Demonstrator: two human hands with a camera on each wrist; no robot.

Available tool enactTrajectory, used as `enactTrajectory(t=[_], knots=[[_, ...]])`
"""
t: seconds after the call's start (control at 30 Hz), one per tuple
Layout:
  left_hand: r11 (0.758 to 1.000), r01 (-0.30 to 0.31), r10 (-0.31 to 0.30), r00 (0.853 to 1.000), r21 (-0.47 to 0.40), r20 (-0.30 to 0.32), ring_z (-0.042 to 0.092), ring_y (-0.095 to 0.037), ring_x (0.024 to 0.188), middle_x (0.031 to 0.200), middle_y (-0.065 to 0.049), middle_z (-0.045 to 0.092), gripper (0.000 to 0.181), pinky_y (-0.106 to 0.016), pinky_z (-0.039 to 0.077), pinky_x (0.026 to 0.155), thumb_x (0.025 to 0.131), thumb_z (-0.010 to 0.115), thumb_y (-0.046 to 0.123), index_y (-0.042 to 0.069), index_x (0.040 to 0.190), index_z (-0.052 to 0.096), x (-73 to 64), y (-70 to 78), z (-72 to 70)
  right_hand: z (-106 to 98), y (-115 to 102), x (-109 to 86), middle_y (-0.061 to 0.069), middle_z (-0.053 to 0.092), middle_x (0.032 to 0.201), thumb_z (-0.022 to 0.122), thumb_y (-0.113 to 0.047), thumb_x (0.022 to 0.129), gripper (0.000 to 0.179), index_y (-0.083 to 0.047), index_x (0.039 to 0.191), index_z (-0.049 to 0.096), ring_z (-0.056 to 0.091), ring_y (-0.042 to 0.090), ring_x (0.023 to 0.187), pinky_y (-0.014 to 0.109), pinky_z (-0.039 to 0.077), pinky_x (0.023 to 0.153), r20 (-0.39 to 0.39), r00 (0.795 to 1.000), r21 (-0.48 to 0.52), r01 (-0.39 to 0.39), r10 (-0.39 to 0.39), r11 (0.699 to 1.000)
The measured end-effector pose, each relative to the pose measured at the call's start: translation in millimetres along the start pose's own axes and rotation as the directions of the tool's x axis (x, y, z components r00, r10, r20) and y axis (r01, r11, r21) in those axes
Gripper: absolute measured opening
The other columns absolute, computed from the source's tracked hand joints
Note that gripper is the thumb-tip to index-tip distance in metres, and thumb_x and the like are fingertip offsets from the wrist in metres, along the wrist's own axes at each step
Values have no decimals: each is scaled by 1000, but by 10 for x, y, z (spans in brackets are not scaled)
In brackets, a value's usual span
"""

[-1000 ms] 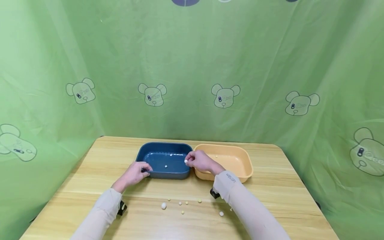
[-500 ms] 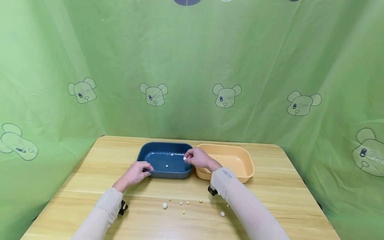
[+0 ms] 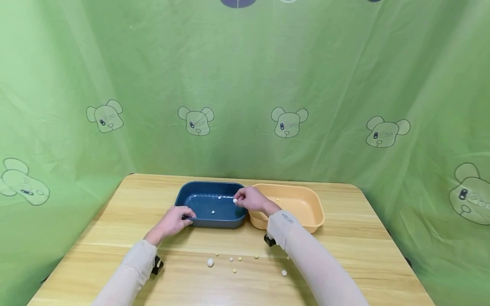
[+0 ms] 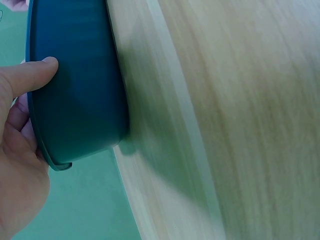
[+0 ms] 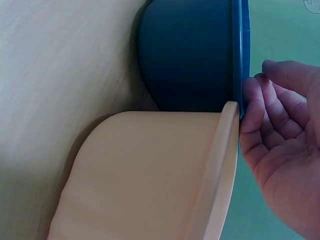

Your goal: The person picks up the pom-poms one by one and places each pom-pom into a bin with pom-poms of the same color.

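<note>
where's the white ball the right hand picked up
In the head view, the white ball is pinched in the right hand, over the right end of the blue tray, just left of the orange tray.

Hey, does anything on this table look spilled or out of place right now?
Yes. Several small white and yellowish balls lie loose on the wooden table in front of the blue bin, while others sit inside it, so they look scattered.

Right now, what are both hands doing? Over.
Left hand grips blue tub rim. Right hand pinches white bead over it. Loose beads on table, nothing blocking.
</note>
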State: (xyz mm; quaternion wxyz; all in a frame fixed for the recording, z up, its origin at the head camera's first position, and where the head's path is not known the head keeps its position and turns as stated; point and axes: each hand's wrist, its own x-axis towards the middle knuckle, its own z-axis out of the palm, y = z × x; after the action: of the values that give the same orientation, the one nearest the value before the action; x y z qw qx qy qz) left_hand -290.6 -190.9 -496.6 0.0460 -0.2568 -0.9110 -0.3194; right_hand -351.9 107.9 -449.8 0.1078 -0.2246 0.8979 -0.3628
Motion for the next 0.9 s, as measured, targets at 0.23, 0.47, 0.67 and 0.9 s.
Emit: enactTrajectory(t=[0.23, 0.47, 0.67, 0.9], knots=[[1000, -1, 1, 1000, -10, 1, 63, -18, 86, 88, 3, 67, 19, -38, 52, 81, 77, 71, -3, 13, 87, 70, 6, 12, 6, -2, 10, 30, -1, 60, 76, 66, -7, 86, 8, -6, 93, 68, 53, 14, 68, 22, 44, 59, -11, 1000, -21, 1, -1, 1000], [1000, 2, -2, 1000, -7, 4, 63, -18, 86, 88, 4, 67, 20, -37, 52, 81, 77, 71, -3, 14, 87, 70, 13, 15, 16, -3, 30, 44, -1, 57, 74, 67, -7, 85, 14, -1, 98, 67, 51, 12, 67, 22, 44, 60, -14, 1000, -15, 10, -11, 1000], [1000, -4, 4, 1000, -12, -2, 63, -18, 86, 88, 3, 67, 19, -37, 52, 81, 77, 71, -3, 13, 87, 70, 14, 16, 18, -22, 33, 32, -1, 55, 74, 67, -6, 86, 24, 6, 107, 64, 51, 12, 67, 23, 43, 62, -5, 1000, -5, 3, -3, 1000], [1000, 3, -3, 1000, -16, -8, 62, -18, 85, 87, 3, 67, 18, -36, 52, 80, 77, 71, -3, 13, 86, 70, 7, 11, -3, -110, -11, -69, 0, 60, 79, 65, -9, 87, 20, 2, 104, 66, 54, 12, 71, 24, 47, 64, 8, 999, -17, 45, -44, 999]])
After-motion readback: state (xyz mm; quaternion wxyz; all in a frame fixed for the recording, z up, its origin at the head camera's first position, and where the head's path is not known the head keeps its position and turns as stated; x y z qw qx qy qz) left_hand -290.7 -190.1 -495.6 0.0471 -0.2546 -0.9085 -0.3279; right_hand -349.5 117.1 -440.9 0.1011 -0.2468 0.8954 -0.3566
